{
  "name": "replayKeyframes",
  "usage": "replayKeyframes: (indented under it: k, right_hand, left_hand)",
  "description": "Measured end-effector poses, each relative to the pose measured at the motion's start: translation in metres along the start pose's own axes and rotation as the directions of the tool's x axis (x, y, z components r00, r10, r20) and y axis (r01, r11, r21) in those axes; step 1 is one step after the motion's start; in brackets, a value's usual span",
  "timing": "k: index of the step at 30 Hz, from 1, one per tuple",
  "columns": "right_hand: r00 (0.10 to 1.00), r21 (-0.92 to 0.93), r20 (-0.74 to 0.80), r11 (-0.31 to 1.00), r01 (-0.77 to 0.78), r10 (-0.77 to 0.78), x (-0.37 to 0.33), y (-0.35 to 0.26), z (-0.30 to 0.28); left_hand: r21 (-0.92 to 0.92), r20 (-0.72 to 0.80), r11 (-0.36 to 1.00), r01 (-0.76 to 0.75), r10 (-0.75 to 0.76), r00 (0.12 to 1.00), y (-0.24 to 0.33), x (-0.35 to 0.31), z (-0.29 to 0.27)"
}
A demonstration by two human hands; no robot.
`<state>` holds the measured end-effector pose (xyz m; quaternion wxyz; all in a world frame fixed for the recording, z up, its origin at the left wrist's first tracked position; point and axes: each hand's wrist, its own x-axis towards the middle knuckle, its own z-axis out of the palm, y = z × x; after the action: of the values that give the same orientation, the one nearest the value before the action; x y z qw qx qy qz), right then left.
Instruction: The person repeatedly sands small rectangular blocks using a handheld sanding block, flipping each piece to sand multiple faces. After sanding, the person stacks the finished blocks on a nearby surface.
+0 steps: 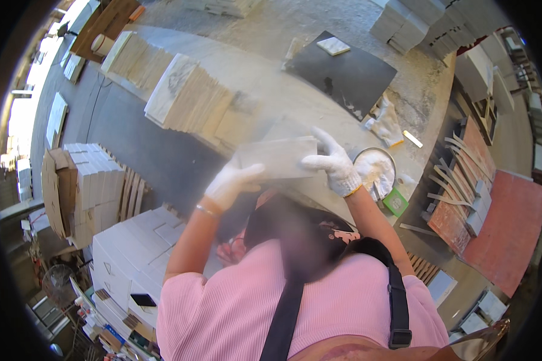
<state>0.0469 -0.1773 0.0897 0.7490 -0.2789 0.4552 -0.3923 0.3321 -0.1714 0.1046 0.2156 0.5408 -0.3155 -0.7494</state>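
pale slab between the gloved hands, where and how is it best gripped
Probably by its two opposite ends, coming from both sides at once, as the left hand and right hand do here. The pale slab is flat and wider from left to right than it appears deep, so end grips should balance it, thumbs over the face.

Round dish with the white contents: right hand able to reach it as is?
Probably yes: the round dish is open-topped, close beside the right hand, with nothing visibly between. But that hand grips the pale slab, so it would likely need to let go first.
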Motion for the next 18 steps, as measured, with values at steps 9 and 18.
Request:
replayKeyframes:
  k: [9, 18]
  right_hand:
    - [0.999, 0.031, -0.047, 0.999, 0.010, -0.008, 0.000, -0.001, 0.005]
    - [0.956, -0.232, -0.056, 0.936, 0.267, -0.286, 0.009, -0.007, -0.008]
  left_hand:
    - [0.086, 0.039, 0.996, 0.015, -0.018, 0.999, 0.016, -0.001, 0.004]
    - [0.517, 0.022, 0.798, -0.311, 0.350, 0.936, 0.056, 0.038, -0.018]
